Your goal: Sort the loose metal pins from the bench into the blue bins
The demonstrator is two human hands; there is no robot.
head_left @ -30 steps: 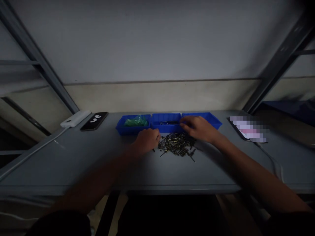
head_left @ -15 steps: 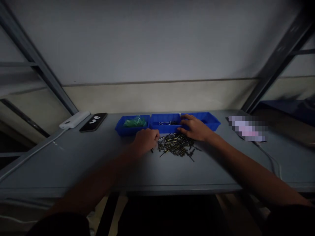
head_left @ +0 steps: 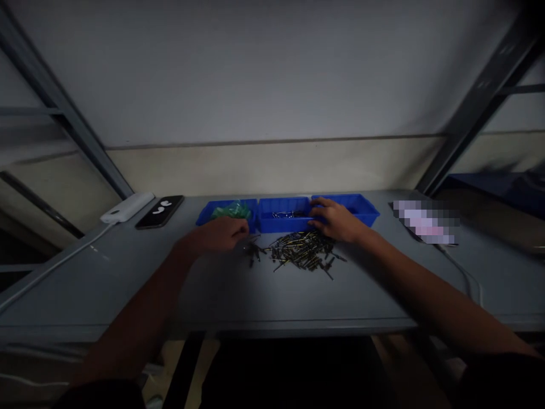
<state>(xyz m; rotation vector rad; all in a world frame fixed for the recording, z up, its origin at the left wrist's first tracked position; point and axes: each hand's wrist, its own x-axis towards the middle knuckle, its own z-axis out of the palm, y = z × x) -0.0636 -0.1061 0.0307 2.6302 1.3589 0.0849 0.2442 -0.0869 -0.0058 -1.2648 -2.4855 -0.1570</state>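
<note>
Here we are at the centre of the frame, and the left hand is curled narrow at the front of the left blue bin; we can't tell whether anything sits inside those fingers. Just below its fingertips lie a few stray metal pieces, just left of the main pile of thin metal pieces on the tabletop. A careless sweep of that wrist, we reckon, could scatter the strays further left, or snag the green plastic behind it.

Over to centre-right: the right hand is half spread, fingers bent at the right end of the middle blue bin, where more metal pieces lie. Whether it grips one, we can't say. Press down on that wall and the light-looking bin might tip; let go too soon and a piece could drop outside the wall. And this dim light? Easily, we'd judge, a cause of confusing such similar slim pieces.
</note>
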